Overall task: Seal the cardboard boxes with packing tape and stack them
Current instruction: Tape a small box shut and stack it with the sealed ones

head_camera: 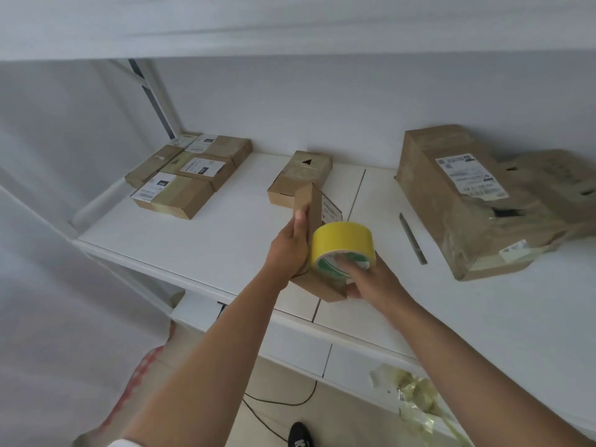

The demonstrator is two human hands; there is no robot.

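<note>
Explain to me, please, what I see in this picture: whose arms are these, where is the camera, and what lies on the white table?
There is one picture, taken by a camera worn on a person's head, looking forward and down. There is no machine; both arms are the person's own. The left hand steadies a small cardboard box tipped up on the white table. The right hand holds a yellow tape roll against that box, fingers inside its core. Behind it lies another small box. At far left is a group of labelled boxes, sitting close together. At right lies a large, crumpled parcel, and beside it a thin grey tool, perhaps a cutter.
</note>
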